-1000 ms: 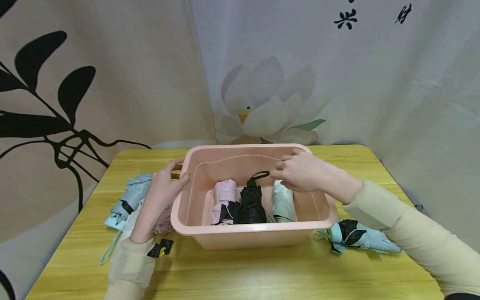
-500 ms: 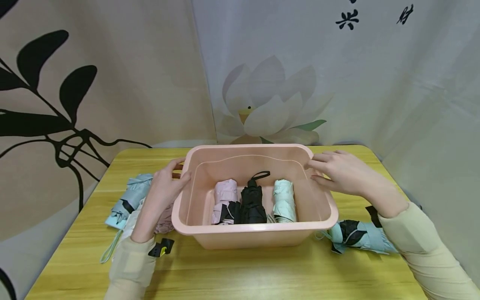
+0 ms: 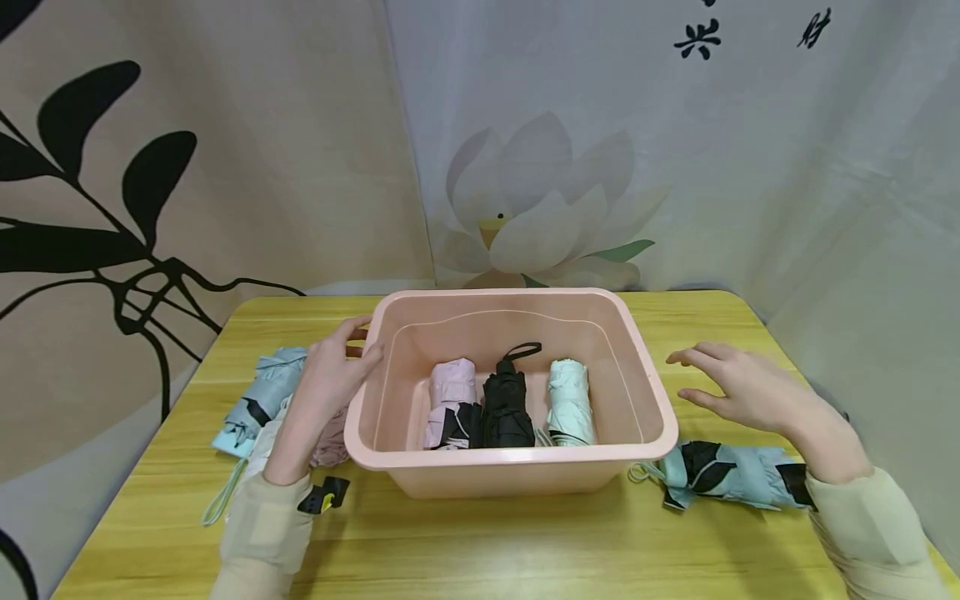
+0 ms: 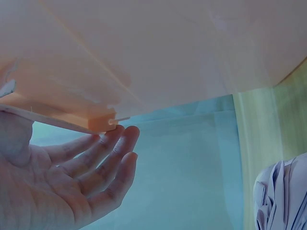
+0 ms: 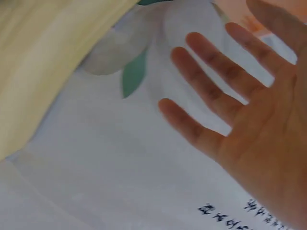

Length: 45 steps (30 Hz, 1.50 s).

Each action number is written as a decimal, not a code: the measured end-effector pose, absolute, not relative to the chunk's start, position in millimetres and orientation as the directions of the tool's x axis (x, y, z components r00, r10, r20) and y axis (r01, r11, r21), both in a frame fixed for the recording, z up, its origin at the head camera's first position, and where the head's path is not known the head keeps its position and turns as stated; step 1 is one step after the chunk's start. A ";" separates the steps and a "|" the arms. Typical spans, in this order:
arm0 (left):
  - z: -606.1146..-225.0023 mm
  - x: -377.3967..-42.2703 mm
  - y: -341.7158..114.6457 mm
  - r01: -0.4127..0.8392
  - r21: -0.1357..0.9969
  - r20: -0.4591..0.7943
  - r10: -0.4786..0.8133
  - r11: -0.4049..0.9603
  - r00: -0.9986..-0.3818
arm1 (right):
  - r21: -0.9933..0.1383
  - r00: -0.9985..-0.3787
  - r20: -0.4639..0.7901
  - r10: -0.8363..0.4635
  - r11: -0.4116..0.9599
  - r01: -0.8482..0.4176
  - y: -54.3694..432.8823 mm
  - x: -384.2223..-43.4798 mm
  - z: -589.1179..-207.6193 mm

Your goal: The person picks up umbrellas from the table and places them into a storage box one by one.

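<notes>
Tub in pale pink is standing on the wooden table, holding a lilac umbrella, a black umbrella and a mint umbrella in a row. The left hand is gripping its left rim, thumb inside and fingers under the outer lip. The right hand is hovering apart from the right rim, fingers spread wide, near a light-blue umbrella. A grey-blue umbrella and a dusty-pink bundle are lying on the left.

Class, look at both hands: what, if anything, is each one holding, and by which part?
The left hand holds the tub by its rim, on the left side; the right hand holds nothing.
</notes>
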<state>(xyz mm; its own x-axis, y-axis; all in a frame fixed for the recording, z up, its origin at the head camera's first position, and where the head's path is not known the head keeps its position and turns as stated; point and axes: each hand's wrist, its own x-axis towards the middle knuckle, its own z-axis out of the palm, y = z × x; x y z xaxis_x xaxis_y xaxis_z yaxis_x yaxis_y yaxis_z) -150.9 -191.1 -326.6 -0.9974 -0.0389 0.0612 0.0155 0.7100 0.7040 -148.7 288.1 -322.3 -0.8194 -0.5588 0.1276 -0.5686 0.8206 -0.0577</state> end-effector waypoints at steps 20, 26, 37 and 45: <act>-329.1 -151.4 -191.3 0.000 0.716 0.049 -0.049 0.698 -0.998 | -0.390 -0.805 -0.400 -0.438 0.876 -0.283 324.6 -130.4 -391.0; -329.6 -152.0 -191.7 0.004 0.715 0.051 -0.047 0.699 -0.998 | -0.406 -0.800 -0.418 -0.430 0.876 -0.259 326.2 -129.7 -398.9; -329.3 -151.1 -191.7 -0.011 0.721 0.033 -0.050 0.693 -0.998 | -0.399 -0.791 -0.446 -0.418 0.884 -0.242 324.2 -129.2 -401.5; -329.0 -151.4 -191.9 -0.004 0.721 0.040 -0.048 0.693 -0.998 | -0.382 -0.792 -0.443 -0.420 0.888 -0.257 322.0 -130.6 -401.2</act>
